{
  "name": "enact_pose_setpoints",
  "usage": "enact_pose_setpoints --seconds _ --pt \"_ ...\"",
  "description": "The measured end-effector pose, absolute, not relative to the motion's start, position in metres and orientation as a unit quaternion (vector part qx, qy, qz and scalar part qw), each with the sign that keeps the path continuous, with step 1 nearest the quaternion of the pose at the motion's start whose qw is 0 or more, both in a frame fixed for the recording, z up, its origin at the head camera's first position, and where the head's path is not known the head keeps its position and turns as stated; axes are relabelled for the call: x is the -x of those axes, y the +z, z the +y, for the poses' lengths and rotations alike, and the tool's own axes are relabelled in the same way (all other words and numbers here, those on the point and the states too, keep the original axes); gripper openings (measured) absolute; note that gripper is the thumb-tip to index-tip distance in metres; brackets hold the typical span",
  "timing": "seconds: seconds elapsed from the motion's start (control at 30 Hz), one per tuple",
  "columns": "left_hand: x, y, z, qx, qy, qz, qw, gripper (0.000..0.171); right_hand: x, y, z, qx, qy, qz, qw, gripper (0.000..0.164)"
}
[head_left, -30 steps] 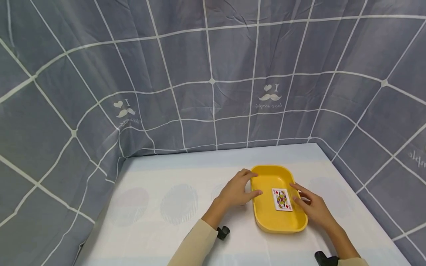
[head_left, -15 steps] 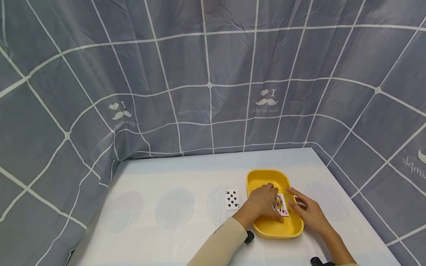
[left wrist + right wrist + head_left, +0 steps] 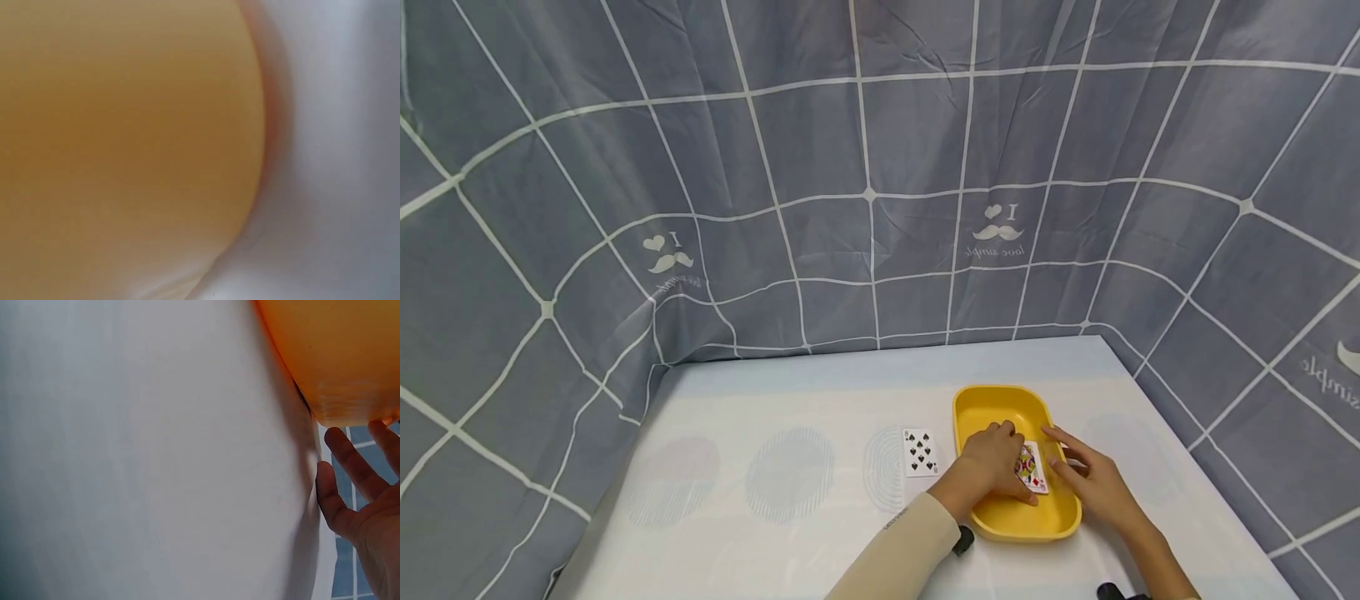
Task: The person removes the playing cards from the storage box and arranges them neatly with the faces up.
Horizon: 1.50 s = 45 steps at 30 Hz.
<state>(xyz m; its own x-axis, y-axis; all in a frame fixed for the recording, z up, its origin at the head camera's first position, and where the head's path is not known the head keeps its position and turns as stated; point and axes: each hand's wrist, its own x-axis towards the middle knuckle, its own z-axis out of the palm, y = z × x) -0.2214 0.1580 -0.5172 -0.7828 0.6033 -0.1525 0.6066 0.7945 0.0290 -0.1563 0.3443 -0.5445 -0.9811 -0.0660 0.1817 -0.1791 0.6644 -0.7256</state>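
My left hand (image 3: 998,463) reaches into a yellow tray (image 3: 996,398), its fingers bent down over the left part of a face playing card of diamonds (image 3: 1037,477) that lies there face up. The thumb rests near the card's lower end; the fingertips are hidden, so I cannot tell whether they grip the card. At the tray's right rim my right hand (image 3: 1097,482) touches the edge with its fingers spread. In the right wrist view, fingers (image 3: 356,464) of that hand reach up at the tray's underside (image 3: 350,369). The left wrist view is a blurred close-up of the tray (image 3: 125,137).
A black-pip spade playing card (image 3: 921,452) lies face up on the white table (image 3: 760,542), just left of the tray. Grey cloth (image 3: 820,150) with white grid lines hangs behind the table and along both sides.
My left hand has moved right from the tray's left rim to over the face card, uncovering the spade card on the table. The right hand stays at the right rim.
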Motion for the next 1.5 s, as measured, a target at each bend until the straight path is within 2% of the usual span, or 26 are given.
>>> enact_pose_setpoints --seconds 0.37,0.67,0.9,1.03,1.5 --pt "0.219 -0.513 0.147 -0.329 0.017 0.942 0.063 0.097 0.155 -0.548 0.341 -0.072 0.411 -0.906 0.071 0.046" --pt "0.221 -0.495 0.114 -0.347 0.109 0.931 0.028 0.1 0.151 -0.542 0.34 -0.051 0.418 -0.905 0.058 0.046" --pt "0.226 -0.478 0.069 -0.313 0.216 0.925 0.026 0.098 0.153 -0.543 0.34 -0.05 0.409 -0.909 0.067 0.047" --pt "0.233 -0.475 0.036 -0.287 0.251 0.924 0.008 0.097 0.154 -0.545 0.34 -0.046 0.406 -0.911 0.061 0.047" --pt "0.251 -0.486 -0.062 -0.232 0.268 0.934 -0.035 0.094 0.158 -0.541 0.344 -0.045 0.394 -0.916 0.055 0.048"
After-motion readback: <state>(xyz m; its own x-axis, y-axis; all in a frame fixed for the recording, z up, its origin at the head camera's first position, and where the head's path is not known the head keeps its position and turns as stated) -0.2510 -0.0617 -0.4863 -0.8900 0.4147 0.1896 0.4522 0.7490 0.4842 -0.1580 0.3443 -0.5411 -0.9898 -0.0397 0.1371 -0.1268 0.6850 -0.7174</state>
